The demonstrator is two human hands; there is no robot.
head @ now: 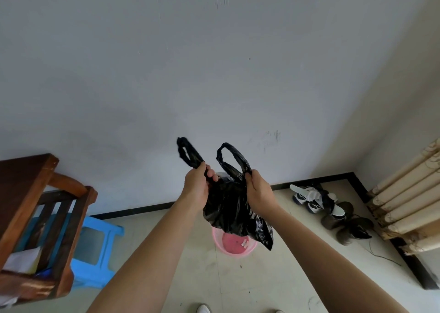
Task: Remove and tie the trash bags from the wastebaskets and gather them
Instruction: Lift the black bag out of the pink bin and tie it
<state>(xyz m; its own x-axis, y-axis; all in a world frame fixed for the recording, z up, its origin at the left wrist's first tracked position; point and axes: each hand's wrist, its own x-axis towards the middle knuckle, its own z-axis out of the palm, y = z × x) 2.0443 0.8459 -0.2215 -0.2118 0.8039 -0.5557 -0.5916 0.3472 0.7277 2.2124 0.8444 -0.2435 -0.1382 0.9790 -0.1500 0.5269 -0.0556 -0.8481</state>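
A black trash bag hangs in the air above a pink wastebasket that stands on the floor. My left hand grips the bag's left handle loop, which sticks up above my fist. My right hand grips the right handle loop the same way. The bag's lower corner droops over the basket's right rim. Inside the basket a small pale scrap lies on the pink bottom.
A wooden chair with papers stands at the left, with a blue plastic stool beside it. Several shoes lie by the wall at the right, near a beige curtain. The floor is pale tile.
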